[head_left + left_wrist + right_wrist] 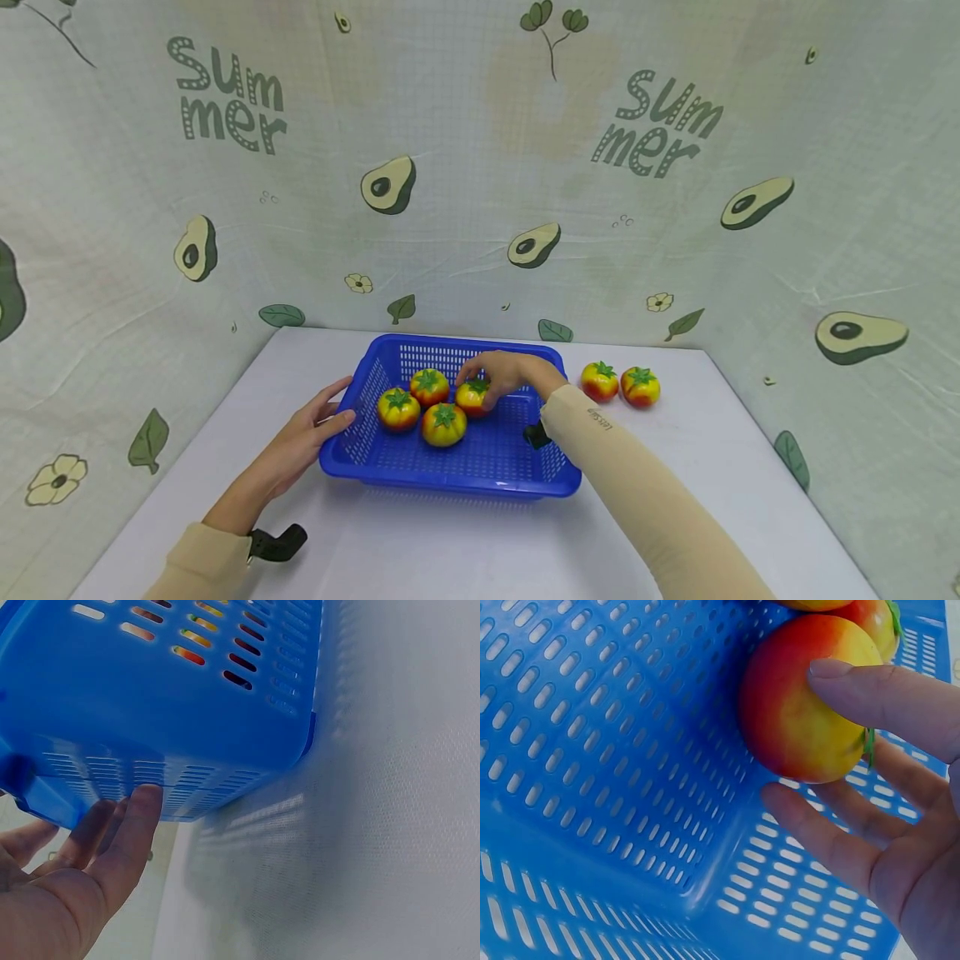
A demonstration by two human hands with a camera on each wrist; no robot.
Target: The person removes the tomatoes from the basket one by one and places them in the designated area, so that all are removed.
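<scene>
A blue plastic basket with slotted walls stands on the table, holding several red-and-yellow toy tomatoes with green star-shaped tops. Inside it, my right hand pinches one tomato between thumb and fingers; in the right wrist view the thumb lies across its side. Three other tomatoes sit to the left of that one. At the basket's left end is my left hand, its thumb at the rim and its fingers fairly straight against the outer wall.
Two more tomatoes lie side by side on the white table, right of the basket. A cloth printed with avocados and lettering hangs behind and along both sides. Dark straps with small cameras sit at the wrists.
</scene>
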